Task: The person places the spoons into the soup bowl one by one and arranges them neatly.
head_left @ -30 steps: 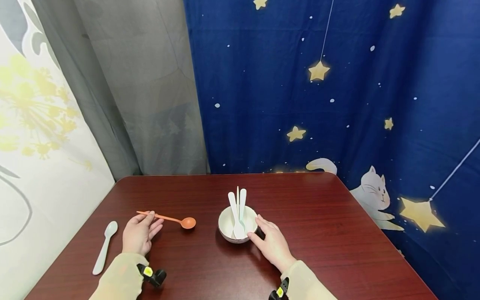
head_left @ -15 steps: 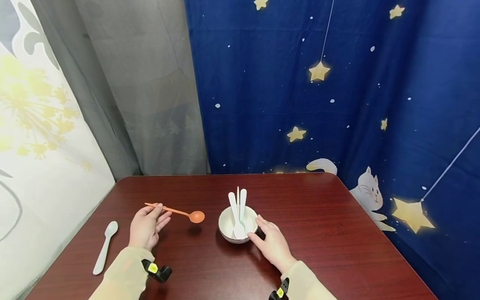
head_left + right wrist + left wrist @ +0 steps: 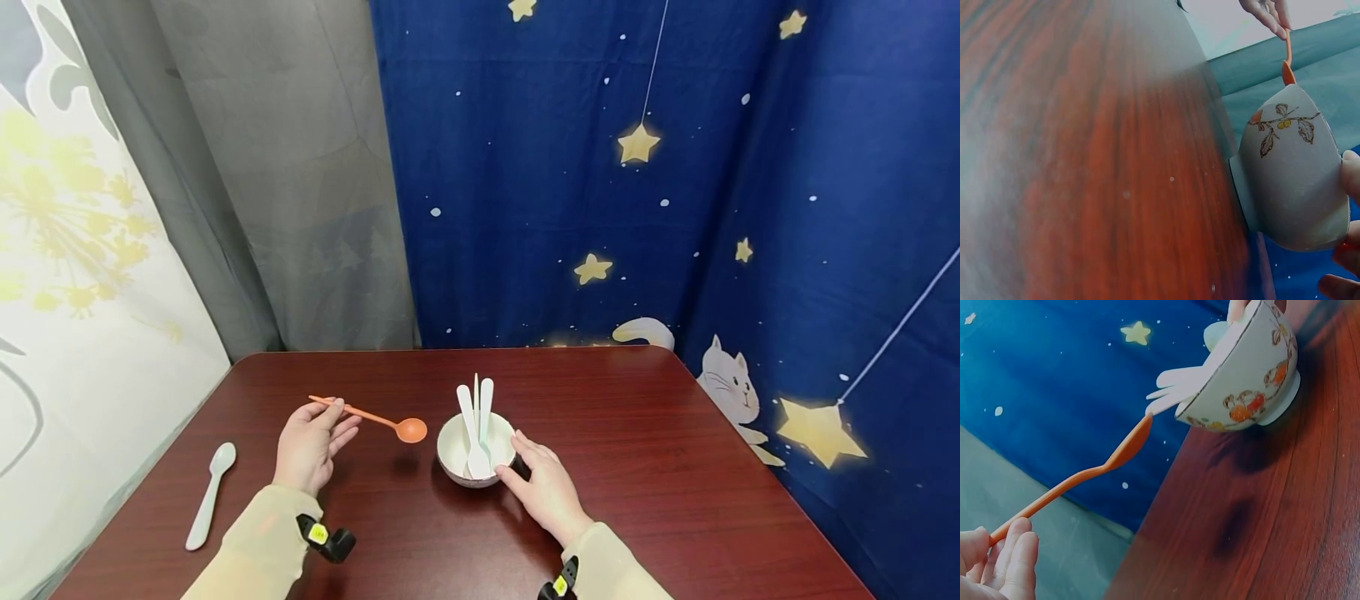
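Observation:
My left hand (image 3: 306, 446) pinches the handle of an orange spoon (image 3: 411, 430) between thumb and fingers. The spoon hangs above the table, its scoop just left of a white bowl (image 3: 1241, 375) with a painted fruit-and-leaf pattern. The bowl stands upright; inside lean a white spoon (image 3: 474, 442), a pale green-tipped utensil (image 3: 485, 408) and a slim pointed white handle (image 3: 476, 387), whose lower end is hidden. My right hand (image 3: 547, 487) holds the bowl's right side, thumb and fingers at its rim.
A pale spoon (image 3: 210, 496) lies at the left of the dark red wooden table (image 3: 615, 467). Beyond the table's far edge hang a grey curtain (image 3: 300, 208) and a blue starry curtain (image 3: 525, 167). A white patterned cloth (image 3: 90, 350) hangs at the left.
My left hand has lifted the orange spoon and carried it rightward, closer to the bowl. The right hand and the bowl have stayed in place.

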### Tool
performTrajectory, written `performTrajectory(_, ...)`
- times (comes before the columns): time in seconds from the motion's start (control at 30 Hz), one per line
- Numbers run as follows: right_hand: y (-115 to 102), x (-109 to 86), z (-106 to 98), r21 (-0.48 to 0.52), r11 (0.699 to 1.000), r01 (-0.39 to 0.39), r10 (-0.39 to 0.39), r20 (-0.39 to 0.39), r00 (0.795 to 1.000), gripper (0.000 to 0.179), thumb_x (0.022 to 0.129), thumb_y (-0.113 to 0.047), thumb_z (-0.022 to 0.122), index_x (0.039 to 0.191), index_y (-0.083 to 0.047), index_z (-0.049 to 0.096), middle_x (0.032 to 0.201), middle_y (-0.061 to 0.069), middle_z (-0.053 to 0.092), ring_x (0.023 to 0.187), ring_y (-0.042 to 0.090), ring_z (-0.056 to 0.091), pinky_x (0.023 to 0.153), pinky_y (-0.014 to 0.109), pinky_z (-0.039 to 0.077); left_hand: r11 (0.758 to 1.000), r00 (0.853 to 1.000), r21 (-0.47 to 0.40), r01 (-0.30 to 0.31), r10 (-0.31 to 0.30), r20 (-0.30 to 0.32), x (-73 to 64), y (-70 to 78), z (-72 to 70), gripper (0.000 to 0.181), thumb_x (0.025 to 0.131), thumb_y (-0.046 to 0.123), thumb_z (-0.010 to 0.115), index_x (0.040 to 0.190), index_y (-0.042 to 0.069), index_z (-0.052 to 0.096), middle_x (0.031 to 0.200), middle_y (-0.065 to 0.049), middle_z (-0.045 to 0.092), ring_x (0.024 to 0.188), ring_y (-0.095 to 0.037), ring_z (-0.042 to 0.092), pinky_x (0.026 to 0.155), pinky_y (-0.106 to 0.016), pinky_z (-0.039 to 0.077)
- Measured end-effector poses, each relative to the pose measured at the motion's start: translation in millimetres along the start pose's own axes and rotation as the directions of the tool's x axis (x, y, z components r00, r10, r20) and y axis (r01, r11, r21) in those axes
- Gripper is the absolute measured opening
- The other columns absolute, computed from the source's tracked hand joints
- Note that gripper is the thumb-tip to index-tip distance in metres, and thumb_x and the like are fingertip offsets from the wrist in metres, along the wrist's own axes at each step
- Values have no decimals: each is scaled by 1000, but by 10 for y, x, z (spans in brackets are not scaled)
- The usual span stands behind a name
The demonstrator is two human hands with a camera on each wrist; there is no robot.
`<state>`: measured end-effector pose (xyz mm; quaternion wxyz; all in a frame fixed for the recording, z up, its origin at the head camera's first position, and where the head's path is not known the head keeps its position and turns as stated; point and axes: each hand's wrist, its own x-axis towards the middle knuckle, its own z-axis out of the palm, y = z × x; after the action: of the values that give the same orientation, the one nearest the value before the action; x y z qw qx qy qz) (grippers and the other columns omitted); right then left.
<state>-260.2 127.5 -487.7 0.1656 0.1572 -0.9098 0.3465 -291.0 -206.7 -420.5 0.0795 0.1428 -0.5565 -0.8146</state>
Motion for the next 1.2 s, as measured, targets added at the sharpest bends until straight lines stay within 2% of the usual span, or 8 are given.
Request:
performTrajectory(0.33, -7, 8, -3, -7, 1000, -11, 11, 11, 1000, 60, 89, -42, 66, 132, -1, 57, 139, 10, 52, 126, 34, 48, 103, 46, 38, 999, 998, 29, -21, 20, 52, -1, 17, 143, 29, 95, 18, 62, 115, 4, 46, 100, -5, 60, 78, -16, 71, 75, -32, 56)
performTrajectory(0.6, -9, -1, -8, -7, 1000, -13, 13, 19, 1000, 60, 89, -43, 65, 132, -1, 57, 139, 11, 52, 126, 34, 48, 103, 46, 38, 999, 997, 44, -29, 26, 69, 4, 29, 247, 27, 95, 18, 63, 112, 5, 48, 107, -11, 58, 76, -15, 71, 75, -32, 56)
performTrajectory(0.87, -13, 4, -6, -8, 1000, -1, 1, 15, 1000, 59, 89, -41, 66, 132, -1, 57, 139, 10, 52, 125, 34, 49, 103, 46, 39, 999, 995, 47, -27, 23, 102, 31, 2, 312, 26, 95, 17, 62, 112, 4, 47, 94, -4, 62, 74, -15, 70, 75, -33, 56)
performTrajectory(1.2, -12, 5, -5, -12, 1000, -4, 4, 21, 1000, 59, 90, -40, 66, 132, -1, 57, 139, 12, 52, 125, 35, 48, 103, 47, 39, 995, 991, 96, -19, 6, 137, 26, -23, 429, 25, 95, 15, 61, 111, 3, 46, 96, -4, 62, 73, -16, 70, 72, -31, 57)
